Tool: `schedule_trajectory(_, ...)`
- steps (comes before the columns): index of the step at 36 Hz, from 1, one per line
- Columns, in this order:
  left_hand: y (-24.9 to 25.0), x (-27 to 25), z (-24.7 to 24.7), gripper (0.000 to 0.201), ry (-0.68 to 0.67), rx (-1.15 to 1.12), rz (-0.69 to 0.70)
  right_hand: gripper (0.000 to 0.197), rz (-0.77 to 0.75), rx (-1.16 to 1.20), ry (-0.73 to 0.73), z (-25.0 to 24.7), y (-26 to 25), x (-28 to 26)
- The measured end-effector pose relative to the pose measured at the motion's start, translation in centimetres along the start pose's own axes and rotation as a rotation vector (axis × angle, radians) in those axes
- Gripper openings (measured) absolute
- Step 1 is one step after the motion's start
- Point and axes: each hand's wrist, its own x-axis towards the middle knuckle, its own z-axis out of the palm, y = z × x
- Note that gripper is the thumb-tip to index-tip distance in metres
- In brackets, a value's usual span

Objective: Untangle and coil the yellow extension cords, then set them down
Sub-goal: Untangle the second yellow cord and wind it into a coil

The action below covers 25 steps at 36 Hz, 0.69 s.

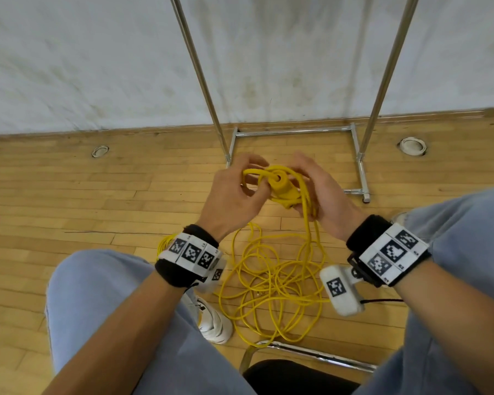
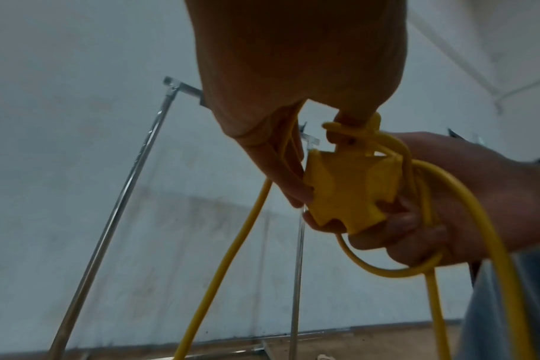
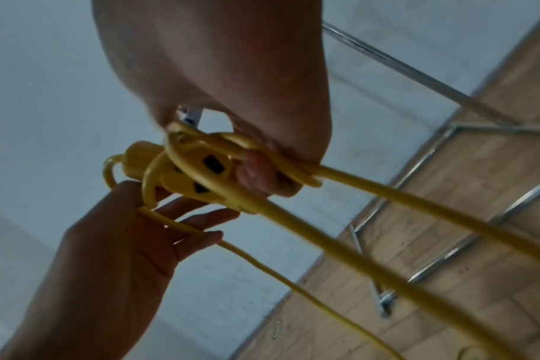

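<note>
My head camera looks steeply down from above my knees at the floor point(image 1: 69, 195) and the far wall. Both wrist cameras sit very close under the palms, tilted upward, sharing the yellow socket block point(image 2: 352, 192).

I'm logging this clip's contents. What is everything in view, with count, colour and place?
Yellow multi-outlet socket block: one, yellow, held between both hands.
Yellow extension cord: count unclear, yellow, tangled on the floor, strands rising to the hands.
Chrome metal rack: one, silver, against the wall.
Round floor fittings: two, whitish, set in the wooden floor.
White shoe: one, beside the tangle.
Left hand: grips cord loops.
Right hand: grips cord and block.
</note>
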Motion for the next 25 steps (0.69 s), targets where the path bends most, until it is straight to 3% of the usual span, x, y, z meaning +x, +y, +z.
schedule_trajectory(3, -0.2, -0.2, 0.3, 0.011, 0.034, -0.023, -0.009, 0.027, -0.042, -0.037, 0.045, -0.2, -0.2, 0.4)
schedule_trajectory(7, -0.7, 0.0, 0.2, 0.004, 0.104, -0.105, -0.116, 0.067, -0.085, -0.164, -0.045, 0.4, -0.6, -0.1)
schedule_trajectory(11, -1.3, 0.4, -0.3, 0.003, 0.146, -0.16, -0.201, 0.043, -0.148, -0.234, -0.058, 1.2, -0.8, -1.2)
schedule_trajectory(14, -1.1, 0.2, 0.0, 0.029, 0.184, -0.234, -0.308, 0.039, -0.176, -0.236, 0.056, 1.6, -0.4, -1.1)
schedule_trajectory(16, -0.9, -0.1, 0.6, 0.047, 0.115, -0.307, -0.436, 0.039, -0.219, -0.301, 0.137, 1.9, 0.1, -0.7)
schedule_trajectory(19, -0.5, -0.2, 0.8, 0.051, -0.095, -0.501, -0.634, 0.039, -0.24, -0.336, 0.208, 1.7, 1.2, -0.2)
schedule_trajectory(25, -0.1, -0.6, 1.3, 0.046, -0.21, -0.597, -0.567, 0.032, -0.209, -0.227, 0.334, 1.1, 1.2, 0.1)
